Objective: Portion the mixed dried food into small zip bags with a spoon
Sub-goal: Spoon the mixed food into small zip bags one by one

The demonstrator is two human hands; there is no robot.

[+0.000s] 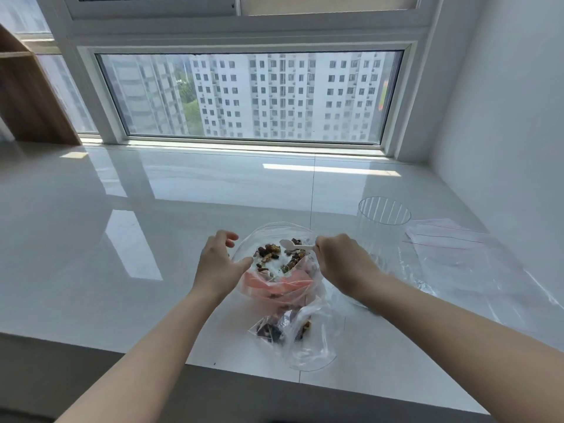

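Left hand (pixel 218 264): fingers loosely spread and relaxed, thumb touching the left rim of a large clear plastic bag (pixel 268 230) standing open on the glossy white stone counter (pixel 91 239); inside it, scattered brown mixed dried food (pixel 270 252). Right hand (pixel 341 261): fingers curled, pinching the handle of a small white plastic spoon (pixel 294 245) whose bowl hovers over the food. Nearer the counter edge, small clear zip bags (pixel 280 326) part-filled with food; further right, a clear ribbed plastic cup (pixel 381 227) and flat empty red-lined zip bags (pixel 451 242).

bright daylight from window (pixel 244 96) | countertop (pixel 152 209) glare | wide-angle edge distortion
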